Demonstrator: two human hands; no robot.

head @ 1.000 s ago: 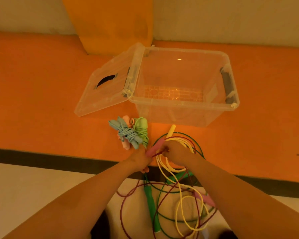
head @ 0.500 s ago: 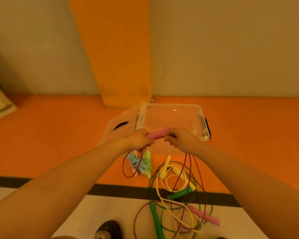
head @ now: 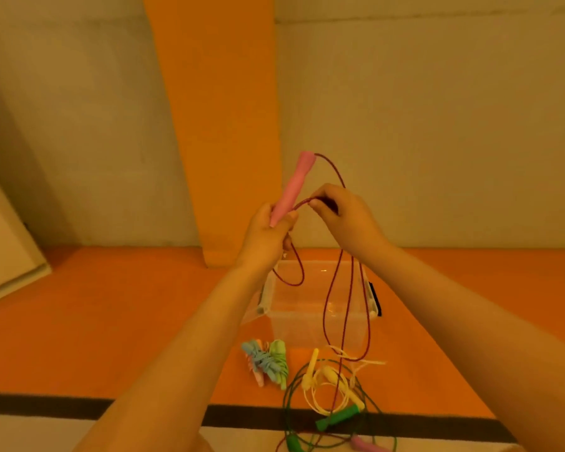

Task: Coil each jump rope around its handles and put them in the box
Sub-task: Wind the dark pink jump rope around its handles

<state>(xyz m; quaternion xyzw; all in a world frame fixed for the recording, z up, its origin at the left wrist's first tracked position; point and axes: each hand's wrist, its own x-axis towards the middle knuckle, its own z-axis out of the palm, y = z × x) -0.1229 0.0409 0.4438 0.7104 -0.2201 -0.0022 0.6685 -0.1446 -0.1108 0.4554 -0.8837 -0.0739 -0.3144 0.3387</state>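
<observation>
The left hand [head: 268, 233] is raised in front of the wall and its fingers are closed around the lower end of a pink handle [head: 294, 187]. The handle points up and leans a little to the right. A dark red rope [head: 327, 308] comes out of the top of this handle, bends over to the right and goes down to the right hand [head: 343, 213]. The right hand pinches the rope between thumb and fingers, just beside the left hand. From both hands the rope hangs down in long loose loops, in front of the clear plastic box [head: 294, 321]. This rope is not coiled on the handle.

The box stands on the orange floor [head: 111, 321], below the hands, and it is open. I see no rope inside it. A part of its clear lid [head: 253, 313] shows at the left side, beside the left forearm.

On the floor in front of the box, to the left, lie three coiled ropes close together: a blue bundle [head: 258, 357], a light green bundle [head: 279, 360] and a pale pink one [head: 258, 378] partly under them. To the right of them lies a loose yellow rope [head: 310, 370] with its handles. A loose green rope with a green handle [head: 336, 419] lies tangled with it. The second pink handle [head: 369, 446] lies at the bottom edge of the view.

A wide orange stripe [head: 219, 125] runs up the wall, and a black line [head: 111, 407] crosses the floor.
</observation>
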